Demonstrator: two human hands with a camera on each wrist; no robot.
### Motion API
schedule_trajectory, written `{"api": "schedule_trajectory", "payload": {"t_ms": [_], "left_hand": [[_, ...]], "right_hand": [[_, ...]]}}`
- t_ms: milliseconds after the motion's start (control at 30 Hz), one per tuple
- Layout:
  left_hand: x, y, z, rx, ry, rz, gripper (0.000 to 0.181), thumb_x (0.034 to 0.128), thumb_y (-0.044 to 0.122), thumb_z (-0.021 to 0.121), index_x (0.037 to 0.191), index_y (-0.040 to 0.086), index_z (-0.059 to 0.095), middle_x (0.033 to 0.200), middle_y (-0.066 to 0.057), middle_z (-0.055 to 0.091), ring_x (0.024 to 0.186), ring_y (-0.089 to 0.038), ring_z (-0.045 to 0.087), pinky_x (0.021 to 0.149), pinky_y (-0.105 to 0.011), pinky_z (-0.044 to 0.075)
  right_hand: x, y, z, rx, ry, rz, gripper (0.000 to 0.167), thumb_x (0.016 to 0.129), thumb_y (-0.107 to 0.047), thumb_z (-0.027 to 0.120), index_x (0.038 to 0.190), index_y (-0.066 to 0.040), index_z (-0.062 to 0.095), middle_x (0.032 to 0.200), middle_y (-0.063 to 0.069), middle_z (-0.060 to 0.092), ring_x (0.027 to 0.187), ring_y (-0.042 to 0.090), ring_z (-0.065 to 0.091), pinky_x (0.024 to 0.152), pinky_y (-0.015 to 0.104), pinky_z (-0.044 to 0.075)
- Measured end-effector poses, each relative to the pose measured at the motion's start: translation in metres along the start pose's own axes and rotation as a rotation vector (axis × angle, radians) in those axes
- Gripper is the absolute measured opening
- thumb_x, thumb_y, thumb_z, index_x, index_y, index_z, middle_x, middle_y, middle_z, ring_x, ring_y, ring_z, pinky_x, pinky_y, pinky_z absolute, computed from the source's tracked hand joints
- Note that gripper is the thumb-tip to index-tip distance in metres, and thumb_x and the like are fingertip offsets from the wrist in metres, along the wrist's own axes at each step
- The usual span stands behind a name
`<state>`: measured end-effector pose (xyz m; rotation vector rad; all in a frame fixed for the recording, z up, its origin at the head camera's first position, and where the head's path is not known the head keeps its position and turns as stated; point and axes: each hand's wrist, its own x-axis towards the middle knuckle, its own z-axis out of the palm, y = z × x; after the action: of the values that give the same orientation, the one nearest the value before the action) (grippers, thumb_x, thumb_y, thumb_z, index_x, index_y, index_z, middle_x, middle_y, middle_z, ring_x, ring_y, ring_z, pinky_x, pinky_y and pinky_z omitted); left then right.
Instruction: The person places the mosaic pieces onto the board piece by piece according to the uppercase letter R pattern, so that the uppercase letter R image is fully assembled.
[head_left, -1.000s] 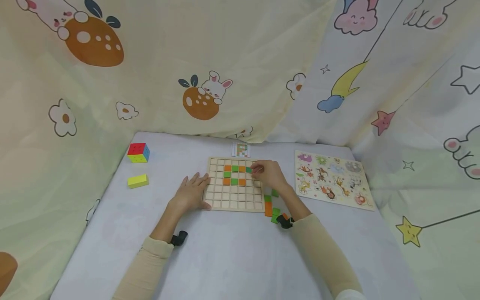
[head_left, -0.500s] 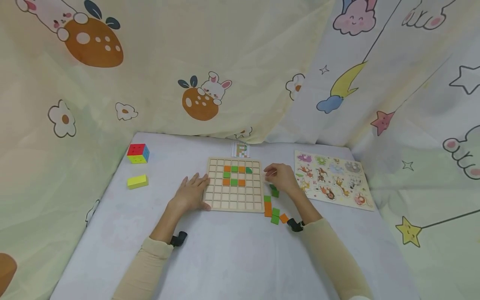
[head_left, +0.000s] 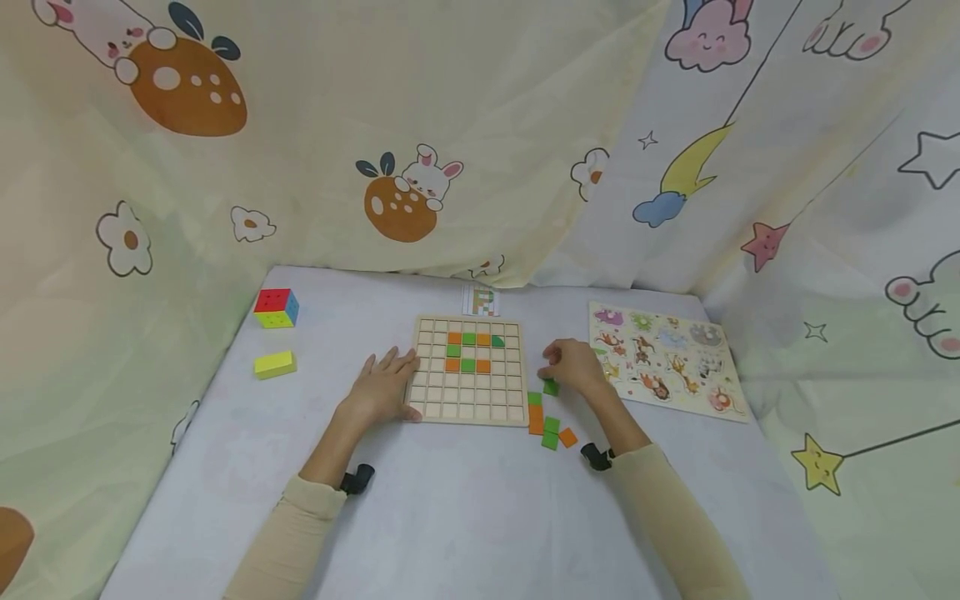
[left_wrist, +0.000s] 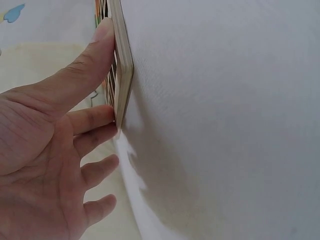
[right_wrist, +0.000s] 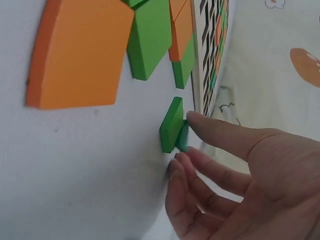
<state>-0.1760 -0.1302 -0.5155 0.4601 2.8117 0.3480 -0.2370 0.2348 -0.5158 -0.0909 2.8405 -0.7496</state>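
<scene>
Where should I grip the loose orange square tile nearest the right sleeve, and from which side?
Probably pinch the orange tile by its near and far edges, coming from its right: it lies flat, its sides are thick, and green square tiles crowd its left.

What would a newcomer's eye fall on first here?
Probably the wooden grid board on the white table, its orange and green tiles bright against pale wood. To its right, the right grip pinches a dark green piece beside a loose green tile. Behind, the curtain's large rabbit-and-fruit print, upper left, also stands out.
</scene>
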Motion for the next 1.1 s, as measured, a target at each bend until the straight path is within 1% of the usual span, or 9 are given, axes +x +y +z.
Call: {"api": "schedule_trajectory", "payload": {"t_ms": [167, 267, 400, 500, 633, 767, 867, 967, 1100], "left_hand": [[-0.0005, 0.0001, -0.0006, -0.001, 0.002, 0.001, 0.108, 0.0754, 0.044, 0.091, 0.16, 0.003, 0.039, 0.17, -0.015, 0.029, 0.158, -0.042, 0.017, 0.126, -0.065, 0.011], [-0.0017, 0.0013, -0.0025, -0.004, -0.004, -0.001, 0.108, 0.0757, 0.044, 0.091, 0.16, 0.002, 0.038, 0.17, -0.015, 0.029, 0.158, -0.042, 0.016, 0.126, -0.065, 0.01], [-0.003, 0.0024, -0.0038, -0.009, -0.008, -0.008, 0.108, 0.0758, 0.044, 0.091, 0.16, 0.002, 0.038, 0.17, -0.015, 0.03, 0.158, -0.041, 0.017, 0.127, -0.065, 0.01], [-0.0034, 0.0024, -0.0039, -0.01, -0.004, -0.013, 0.109, 0.0756, 0.043, 0.092, 0.16, 0.002, 0.038, 0.17, -0.015, 0.03, 0.159, -0.041, 0.016, 0.127, -0.065, 0.01], [-0.0035, 0.0022, -0.0037, -0.012, 0.0, -0.011, 0.109, 0.0752, 0.043, 0.092, 0.16, 0.002, 0.038, 0.17, -0.015, 0.03, 0.158, -0.041, 0.016, 0.127, -0.065, 0.01], [-0.0033, 0.0024, -0.0034, -0.013, 0.002, -0.011, 0.108, 0.075, 0.043, 0.092, 0.16, 0.002, 0.039, 0.17, -0.015, 0.03, 0.158, -0.041, 0.016, 0.126, -0.065, 0.01], [-0.0029, 0.002, -0.0027, -0.009, 0.005, -0.009, 0.108, 0.0748, 0.043, 0.092, 0.16, 0.002, 0.039, 0.169, -0.015, 0.031, 0.158, -0.042, 0.017, 0.126, -0.065, 0.01], [-0.0023, 0.0013, -0.0013, -0.005, 0.008, -0.008, 0.108, 0.0749, 0.043, 0.092, 0.16, 0.002, 0.039, 0.169, -0.015, 0.031, 0.158, -0.042, 0.017, 0.126, -0.065, 0.01], [-0.0021, 0.0011, -0.0005, -0.002, 0.01, -0.008, 0.108, 0.0751, 0.043, 0.092, 0.16, 0.002, 0.039, 0.169, -0.015, 0.031, 0.158, -0.042, 0.017, 0.126, -0.065, 0.011]], "right_hand": [[-0.0032, -0.0009, 0.0008, -0.031, 0.025, 0.027, 0.049, 0.082, -0.024, 0.091, 0.122, -0.003, 0.07, 0.087, 0.006, 0.072, 0.073, 0.02, 0.066, 0.065, 0.034, 0.055], [-0.0054, -0.0009, 0.0003, -0.013, 0.044, 0.023, 0.057, 0.077, -0.019, 0.094, 0.125, -0.002, 0.069, 0.082, 0.005, 0.072, 0.071, 0.02, 0.066, 0.064, 0.035, 0.056], [-0.0079, 0.0002, -0.0005, 0.008, 0.045, -0.016, 0.057, 0.072, -0.013, 0.096, 0.123, -0.002, 0.071, 0.08, 0.003, 0.072, 0.071, 0.02, 0.066, 0.067, 0.036, 0.056], [-0.0089, 0.0012, -0.0005, 0.013, 0.044, -0.034, 0.057, 0.073, -0.013, 0.096, 0.123, -0.002, 0.072, 0.08, 0.002, 0.072, 0.072, 0.019, 0.066, 0.068, 0.037, 0.057], [-0.0098, 0.0014, 0.0003, 0.02, 0.06, -0.034, 0.062, 0.072, -0.015, 0.097, 0.126, -0.003, 0.07, 0.078, 0.002, 0.071, 0.07, 0.019, 0.064, 0.066, 0.036, 0.055], [-0.0098, 0.0021, 0.0028, 0.075, 0.064, -0.048, 0.066, 0.073, -0.013, 0.096, 0.131, -0.003, 0.067, 0.08, 0.004, 0.07, 0.068, 0.019, 0.063, 0.063, 0.034, 0.054], [-0.0091, 0.0024, 0.0045, 0.114, 0.066, -0.054, 0.067, 0.074, -0.014, 0.096, 0.133, -0.004, 0.066, 0.082, 0.004, 0.07, 0.068, 0.018, 0.063, 0.06, 0.032, 0.053], [-0.0077, 0.0011, 0.0053, 0.149, 0.073, -0.062, 0.066, 0.076, -0.017, 0.095, 0.134, -0.007, 0.065, 0.084, 0.003, 0.071, 0.068, 0.018, 0.063, 0.06, 0.032, 0.053], [-0.0055, -0.0021, 0.0055, 0.217, 0.07, -0.074, 0.066, 0.08, -0.018, 0.093, 0.138, -0.007, 0.063, 0.087, 0.005, 0.07, 0.068, 0.019, 0.065, 0.061, 0.032, 0.054]]}}
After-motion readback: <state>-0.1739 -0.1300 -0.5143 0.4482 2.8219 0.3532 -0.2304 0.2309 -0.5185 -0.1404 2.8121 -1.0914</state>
